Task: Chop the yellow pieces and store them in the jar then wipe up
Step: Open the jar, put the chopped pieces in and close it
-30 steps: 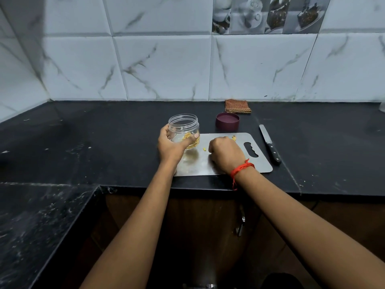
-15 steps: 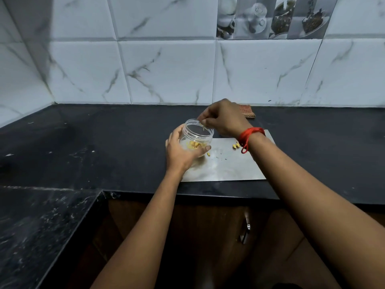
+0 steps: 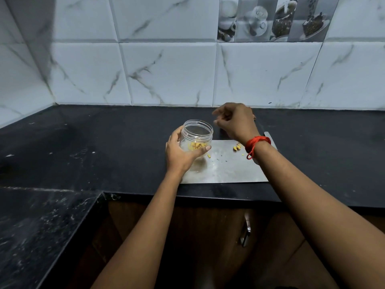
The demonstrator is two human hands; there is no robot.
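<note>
While most of the chopped yellow pieces are already lying in the bottom of the clear round plastic jar, a small heap of loose yellow pieces is waiting on the flat steel chopping board, at about one o'clock from the board's middle. One stray yellow bit is lying just at four o'clock from the jar's base, with a few crumbs scattered beyond it. The jar is sitting at the board's ten o'clock corner, mouth open and leaning slightly; whether it is resting on the steel or being lifted just off it, I cannot tell.

The left hand is gripping the jar from its eight o'clock side, thumb and fingers wrapping the clear wall. The right hand, wearing a red thread band at the wrist, is hovering at two o'clock from the jar's mouth, fingers loosely curled with nothing showing between them.

Judging by this, the chopping is looking finished and the storing is well along: the heap and the stray bit are needing to go in, the jar is lacking its lid, and the wiping of the board and the black stone surface is not yet begun.
</note>
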